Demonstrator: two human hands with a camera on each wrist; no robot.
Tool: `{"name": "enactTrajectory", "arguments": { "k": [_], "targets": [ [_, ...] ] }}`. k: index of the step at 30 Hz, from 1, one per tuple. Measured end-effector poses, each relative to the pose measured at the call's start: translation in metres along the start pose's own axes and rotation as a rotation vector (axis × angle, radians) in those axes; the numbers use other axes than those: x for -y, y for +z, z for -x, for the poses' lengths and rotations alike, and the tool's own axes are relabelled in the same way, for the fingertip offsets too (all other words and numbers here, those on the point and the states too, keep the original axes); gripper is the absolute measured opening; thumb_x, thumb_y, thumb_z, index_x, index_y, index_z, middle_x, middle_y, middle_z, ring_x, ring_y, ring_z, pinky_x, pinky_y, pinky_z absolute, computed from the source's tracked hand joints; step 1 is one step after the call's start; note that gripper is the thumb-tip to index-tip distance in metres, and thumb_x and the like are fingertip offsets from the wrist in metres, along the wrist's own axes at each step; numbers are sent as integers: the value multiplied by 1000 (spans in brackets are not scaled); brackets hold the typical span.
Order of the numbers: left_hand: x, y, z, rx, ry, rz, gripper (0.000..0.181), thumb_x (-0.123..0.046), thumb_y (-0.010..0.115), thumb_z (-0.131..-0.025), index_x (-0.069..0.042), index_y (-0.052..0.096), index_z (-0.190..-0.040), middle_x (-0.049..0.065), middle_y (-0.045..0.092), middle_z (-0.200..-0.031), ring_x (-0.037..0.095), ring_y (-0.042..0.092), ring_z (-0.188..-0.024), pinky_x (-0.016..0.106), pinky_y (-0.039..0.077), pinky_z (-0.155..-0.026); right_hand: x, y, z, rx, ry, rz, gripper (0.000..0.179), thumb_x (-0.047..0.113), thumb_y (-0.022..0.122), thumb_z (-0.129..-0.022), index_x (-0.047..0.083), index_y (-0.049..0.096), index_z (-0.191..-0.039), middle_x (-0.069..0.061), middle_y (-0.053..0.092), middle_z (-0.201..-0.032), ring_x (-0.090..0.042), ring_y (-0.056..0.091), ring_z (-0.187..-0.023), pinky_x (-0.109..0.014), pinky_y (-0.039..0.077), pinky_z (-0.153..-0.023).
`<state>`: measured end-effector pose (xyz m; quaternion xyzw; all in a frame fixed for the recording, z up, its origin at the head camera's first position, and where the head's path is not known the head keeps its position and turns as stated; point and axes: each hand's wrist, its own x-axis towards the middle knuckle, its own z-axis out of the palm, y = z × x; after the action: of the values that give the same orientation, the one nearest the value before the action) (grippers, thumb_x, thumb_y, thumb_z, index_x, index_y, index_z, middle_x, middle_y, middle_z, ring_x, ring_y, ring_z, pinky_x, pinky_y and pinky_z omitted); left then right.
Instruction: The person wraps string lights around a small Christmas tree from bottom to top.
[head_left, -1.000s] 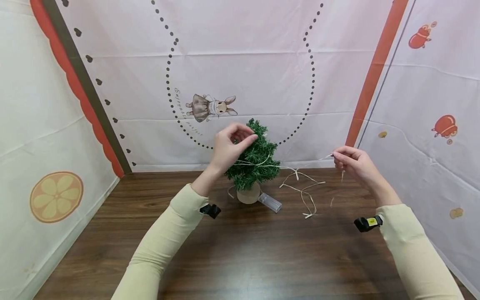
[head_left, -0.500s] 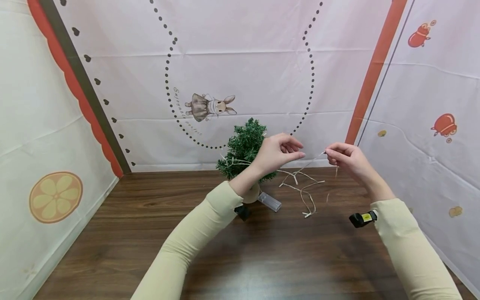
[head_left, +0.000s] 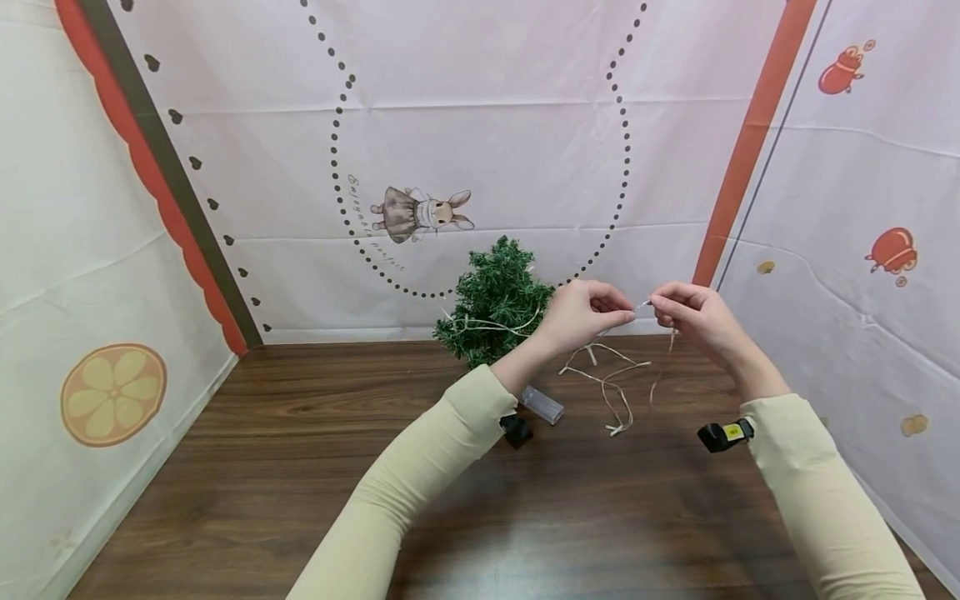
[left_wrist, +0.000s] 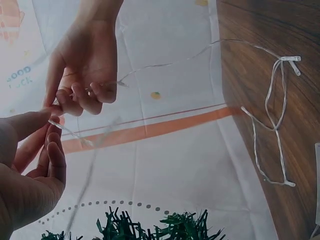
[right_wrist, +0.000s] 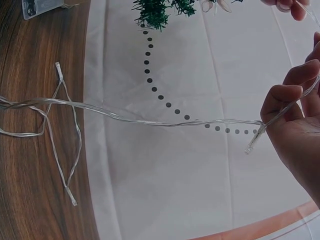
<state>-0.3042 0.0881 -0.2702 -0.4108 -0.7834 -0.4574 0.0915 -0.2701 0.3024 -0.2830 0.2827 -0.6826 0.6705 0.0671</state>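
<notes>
A string of fairy lights point(head_left: 606, 381) with small clear bulbs runs on thin pale wire from a small green artificial Christmas tree point(head_left: 495, 292). Right of the tree, my right hand point(head_left: 696, 315) pinches the wire between thumb and fingertips; the strand passes through its curled fingers and hangs down in the right wrist view. My left hand point(head_left: 581, 315) is close beside it, thumb and index finger pinching the wire just left of the right fingertips. In the left wrist view, a short piece of wire point(left_wrist: 72, 132) leaves those fingertips toward the tree. My left forearm hides the tree's base.
A clear battery box point(head_left: 542, 405) lies on the dark wooden table point(head_left: 300, 450) by the tree. Loose loops of the lights lie to its right. Printed cloth walls point(head_left: 487, 108) enclose the back and both sides.
My left hand has moved right from the front of the tree to the right hand and now pinches the wire. The right hand has shifted slightly left, still holding the lights.
</notes>
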Motion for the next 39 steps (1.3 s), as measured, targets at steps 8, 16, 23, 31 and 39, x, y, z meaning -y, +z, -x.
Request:
{"name": "enactTrajectory", "arguments": {
  "k": [8, 16, 23, 31, 39],
  "targets": [
    [-4, -2, -4, 10, -23, -48, 5, -19, 70, -87, -15, 71, -86, -6, 69, -79, 0, 59, -66, 13, 47, -62, 2, -2, -2, 13, 19, 17, 21, -2, 47, -96, 6, 67, -93, 2, 49, -70, -12, 41, -63, -22, 36, -55],
    [-7, -19, -12, 2, -52, -28, 5, -14, 67, -89, -10, 68, -86, 1, 69, -76, 5, 61, -60, 17, 47, -54, 5, -10, 4, 17, 66, 109, 20, 0, 50, -96, 5, 69, -96, 4, 61, -80, -9, 47, -65, -19, 41, -55],
    [-7, -46, -20, -8, -145, -34, 6, -12, 64, -90, -7, 66, -93, 5, 69, -85, 12, 66, -69, 18, 51, -59, 6, -19, 13, -8, 122, 234, 18, 6, 53, -96, 8, 71, -98, 7, 67, -81, -5, 55, -70, -18, 50, -64],
    [-7, -83, -32, -138, -208, -10, 4, -9, 59, -94, -10, 60, -90, 6, 68, -85, 18, 69, -77, 19, 46, -53, 1, -43, 33, -58, 112, -23, 27, -2, 47, -97, 6, 72, -98, 3, 72, -91, -3, 63, -77, -17, 55, -72],
    [-9, -102, -38, -160, -248, -16, 8, -10, 58, -94, -12, 55, -87, 4, 70, -85, 11, 70, -78, 20, 39, -48, -10, -66, 46, -72, 11, -219, 29, -6, 40, -98, -3, 69, -98, -4, 68, -88, -11, 55, -72, -21, 52, -70]
  ]
}}
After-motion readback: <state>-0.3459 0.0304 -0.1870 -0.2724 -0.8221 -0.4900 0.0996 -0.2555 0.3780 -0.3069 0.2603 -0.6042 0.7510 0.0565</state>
